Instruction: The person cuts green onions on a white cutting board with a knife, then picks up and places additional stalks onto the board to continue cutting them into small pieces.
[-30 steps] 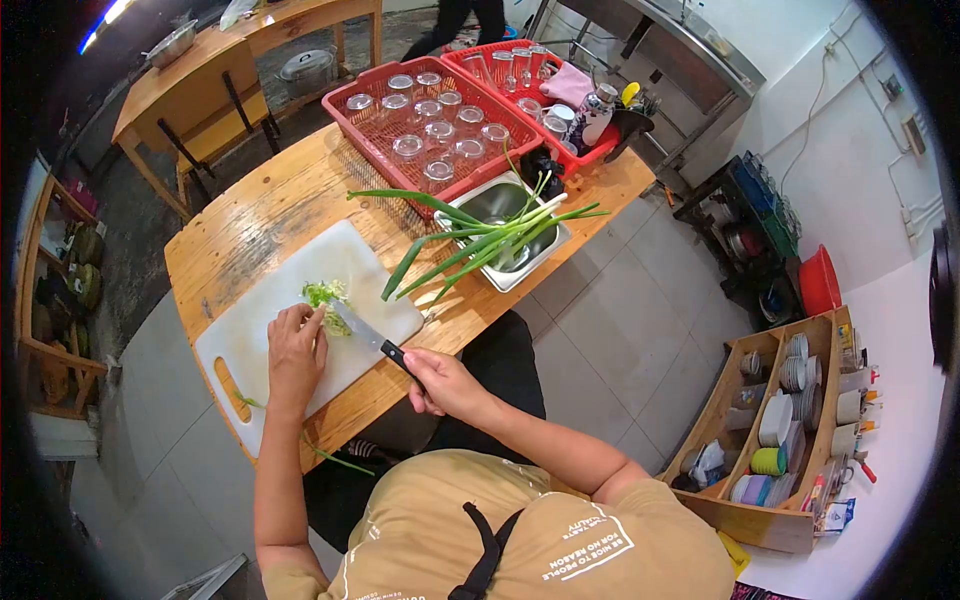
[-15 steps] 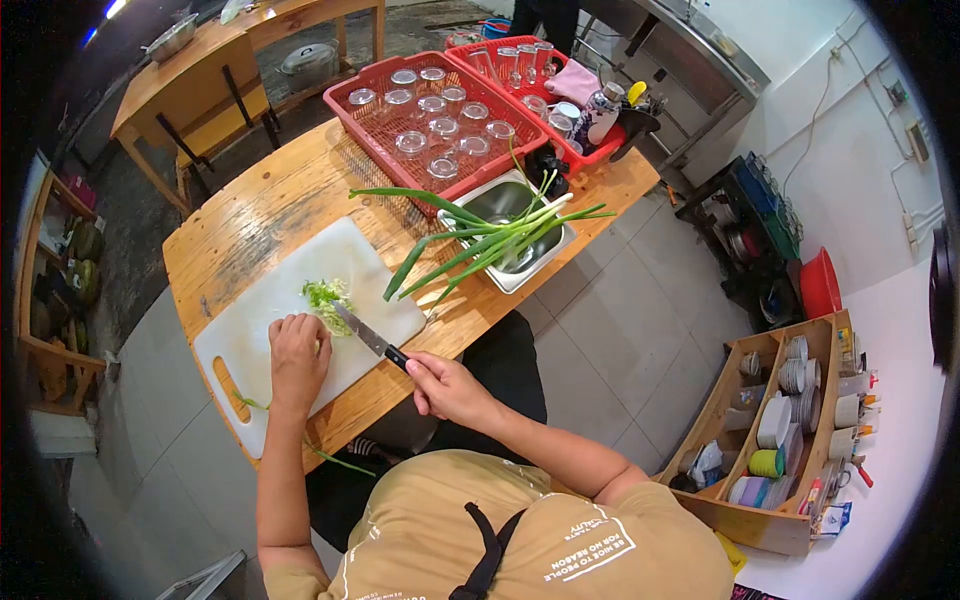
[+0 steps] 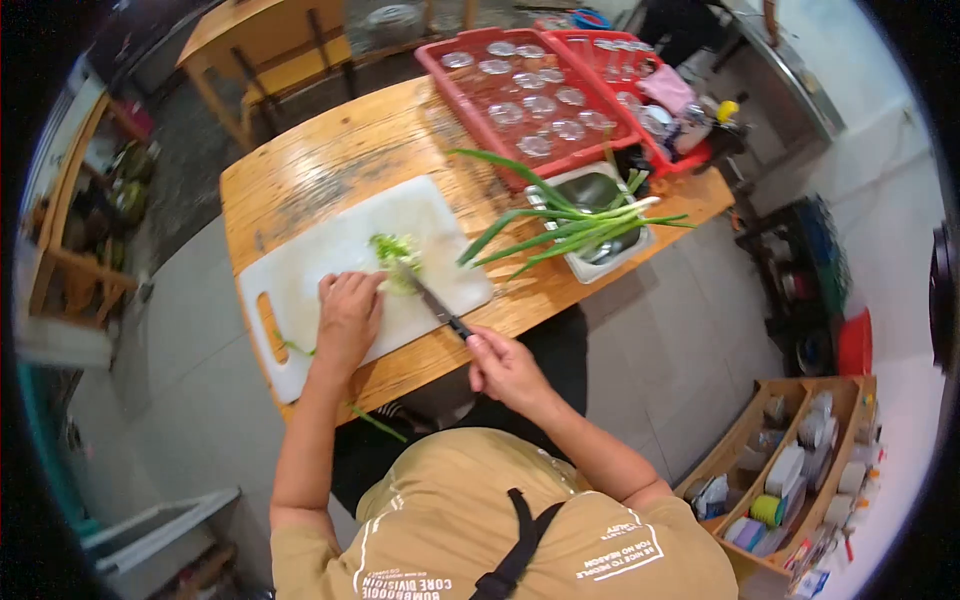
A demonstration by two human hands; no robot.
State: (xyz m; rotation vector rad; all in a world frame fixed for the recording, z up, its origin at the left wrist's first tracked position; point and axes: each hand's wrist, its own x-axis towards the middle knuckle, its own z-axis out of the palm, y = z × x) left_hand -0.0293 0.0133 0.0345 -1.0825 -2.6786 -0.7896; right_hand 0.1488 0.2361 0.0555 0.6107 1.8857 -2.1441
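Note:
My right hand grips the black handle of a kitchen knife, its blade reaching into a small heap of chopped spring onion. That heap lies on a white cutting board. Beside the blade, my left hand rests on the board with curled fingers. Long green spring onion ends trail out from under my left wrist, one past the table edge; the part beneath my fingers is hidden. Whole spring onions lie across a metal pan right of the board.
On the wooden table, a red crate holds several upturned glasses. Behind it, a second red crate holds glasses and a pink cloth. A wooden shelf with dishes stands on the floor at right.
The camera view has turned, so the table and hands appear further right and higher. Both hands and the knife keep nearly the same place over the board.

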